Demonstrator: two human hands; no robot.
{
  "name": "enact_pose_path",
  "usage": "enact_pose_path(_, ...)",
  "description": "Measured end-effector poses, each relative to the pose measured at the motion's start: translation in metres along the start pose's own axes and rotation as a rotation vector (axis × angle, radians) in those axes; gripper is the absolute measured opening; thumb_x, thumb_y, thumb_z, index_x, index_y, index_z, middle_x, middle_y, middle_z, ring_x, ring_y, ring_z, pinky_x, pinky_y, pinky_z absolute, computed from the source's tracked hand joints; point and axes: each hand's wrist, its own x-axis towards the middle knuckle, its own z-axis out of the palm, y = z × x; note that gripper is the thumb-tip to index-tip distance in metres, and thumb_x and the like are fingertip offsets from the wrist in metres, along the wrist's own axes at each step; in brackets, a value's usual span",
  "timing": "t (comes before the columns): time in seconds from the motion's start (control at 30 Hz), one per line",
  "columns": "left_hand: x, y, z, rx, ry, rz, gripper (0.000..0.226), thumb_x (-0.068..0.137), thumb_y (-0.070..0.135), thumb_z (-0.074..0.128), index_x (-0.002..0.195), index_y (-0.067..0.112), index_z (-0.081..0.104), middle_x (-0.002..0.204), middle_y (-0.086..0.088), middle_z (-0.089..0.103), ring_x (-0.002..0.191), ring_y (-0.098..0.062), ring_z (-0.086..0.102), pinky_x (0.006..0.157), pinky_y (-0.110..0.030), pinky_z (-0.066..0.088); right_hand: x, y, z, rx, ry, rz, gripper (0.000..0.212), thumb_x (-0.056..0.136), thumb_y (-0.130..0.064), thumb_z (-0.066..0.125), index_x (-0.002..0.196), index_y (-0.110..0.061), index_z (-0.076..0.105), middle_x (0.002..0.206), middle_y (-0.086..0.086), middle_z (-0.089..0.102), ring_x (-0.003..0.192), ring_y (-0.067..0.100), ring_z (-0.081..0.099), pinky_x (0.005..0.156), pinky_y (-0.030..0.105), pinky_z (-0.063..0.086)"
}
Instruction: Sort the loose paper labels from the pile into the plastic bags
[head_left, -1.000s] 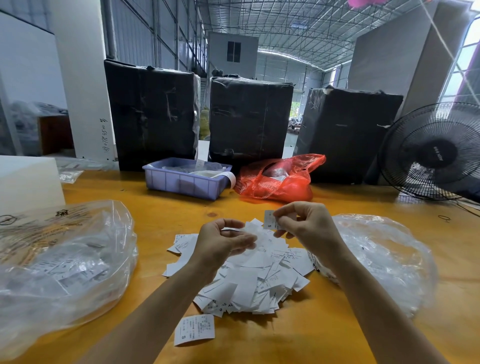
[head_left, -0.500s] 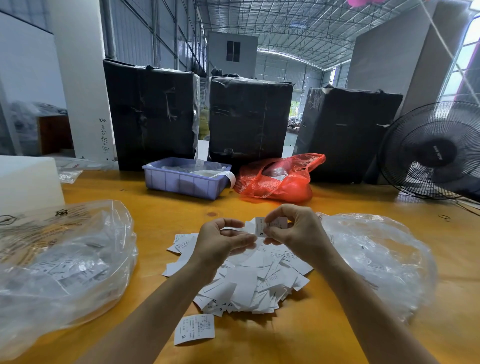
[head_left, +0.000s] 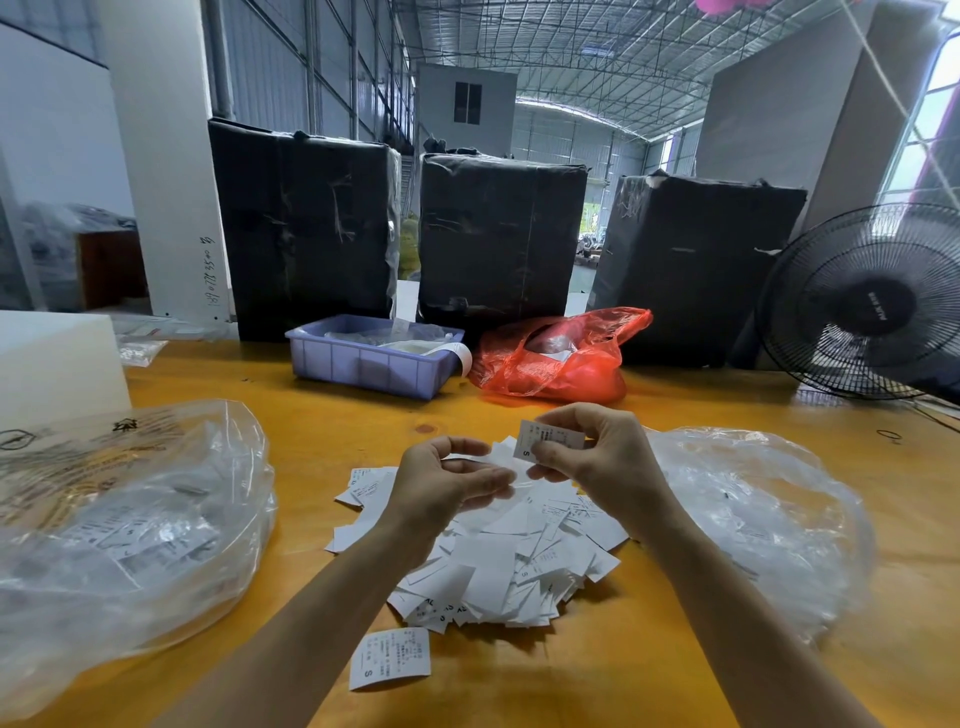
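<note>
We count two clear plastic bags on the counter (head_left: 675, 670): left bag (head_left: 124, 525) with labels inside, right bag (head_left: 763, 519). One pile of labels (head_left: 498, 561) lies between them, too many to count; one stray label (head_left: 389, 659) lies apart, nearer us. Our left hand (head_left: 441, 486) hovers over the pile, fingers loosely curled, holding nothing we can make out. Our right hand (head_left: 597, 457) pinches one held label (head_left: 543, 441), marked S; against a second ago it sits further left, close to the left hand. Behind: one purple tray (head_left: 374, 358), one red bag (head_left: 561, 358), three black bales (head_left: 498, 234), one fan (head_left: 872, 301). Forearms cover part of the pile.
</note>
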Motion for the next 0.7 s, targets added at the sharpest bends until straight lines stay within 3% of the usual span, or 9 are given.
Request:
enact_pose_path(0.37, 0.0002, -0.0006, -0.0003, -0.001, -0.003, 0.0, 0.04, 0.065, -0.001, 0.078, 0.099, 0.003, 0.058, 0.08, -0.016, 0.073, 0.069, -0.022, 0.072, 0.057, -0.021, 0.053, -0.0014, -0.0005, 0.001, -0.097, -0.105, 0.06, 0.015, 0.079, -0.001, 0.072, 0.092, -0.006, 0.067, 0.083, 0.009, 0.068, 0.062, 0.017, 0.068, 0.058, 0.024, 0.057)
enact_pose_path(0.6, 0.0, -0.0001, -0.0019, 0.003, 0.004, 0.006, 0.04, 0.066, -0.003, 0.078, 0.1, 0.002, 0.058, 0.081, -0.018, 0.073, 0.068, -0.021, 0.072, 0.057, -0.022, 0.054, -0.0013, -0.0013, -0.0024, -0.051, -0.07, 0.092, 0.013, 0.079, 0.0, 0.071, 0.085, -0.012, 0.069, 0.08, 0.009, 0.07, 0.066, 0.013, 0.065, 0.059, 0.019, 0.054)
enact_pose_path(0.7, 0.0, 0.0001, -0.0005, 0.011, -0.002, 0.006, 0.039, 0.067, -0.003, 0.078, 0.1, 0.003, 0.058, 0.082, -0.017, 0.073, 0.071, -0.022, 0.072, 0.058, -0.022, 0.054, -0.0014, -0.0003, -0.0015, -0.136, -0.107, 0.099, 0.014, 0.078, 0.001, 0.071, 0.09, -0.007, 0.068, 0.082, 0.011, 0.069, 0.07, 0.017, 0.064, 0.063, 0.026, 0.055)
